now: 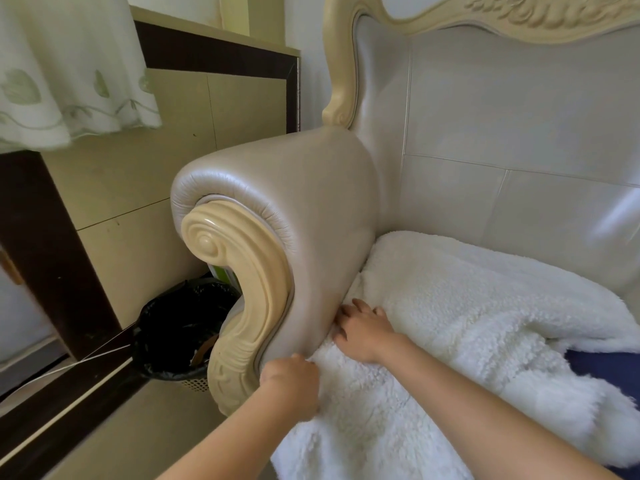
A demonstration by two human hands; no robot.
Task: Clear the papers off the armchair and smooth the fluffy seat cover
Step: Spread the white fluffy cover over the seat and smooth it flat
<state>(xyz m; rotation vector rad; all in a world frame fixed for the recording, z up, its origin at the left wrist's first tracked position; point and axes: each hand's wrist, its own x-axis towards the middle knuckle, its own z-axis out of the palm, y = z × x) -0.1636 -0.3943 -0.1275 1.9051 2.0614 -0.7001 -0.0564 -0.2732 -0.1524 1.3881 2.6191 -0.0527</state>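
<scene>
— What do we see from the head camera?

— We see the fluffy seat cover lying on the seat of the armchair. Its left edge is pushed against the inner side of the armrest, and its front part hangs over the front edge of the seat. Toward the right side it is rumpled into a thick fold.

— And how do our hands hold it?

— Our left hand is closed like a fist at the front left corner of the seat, just beside the carved front of the armrest. The fingers are curled into the fleece and grip the cover's edge. Our right hand is behind it. The fingers are spread and nearly straight, the palm presses flat on the cover, and the fingertips touch the seam where cover and armrest meet. It grips nothing.

— What is around the chair?

— A waste bin with a black liner stands on the floor beside the armrest. A pale curtain hangs at the upper left.
</scene>
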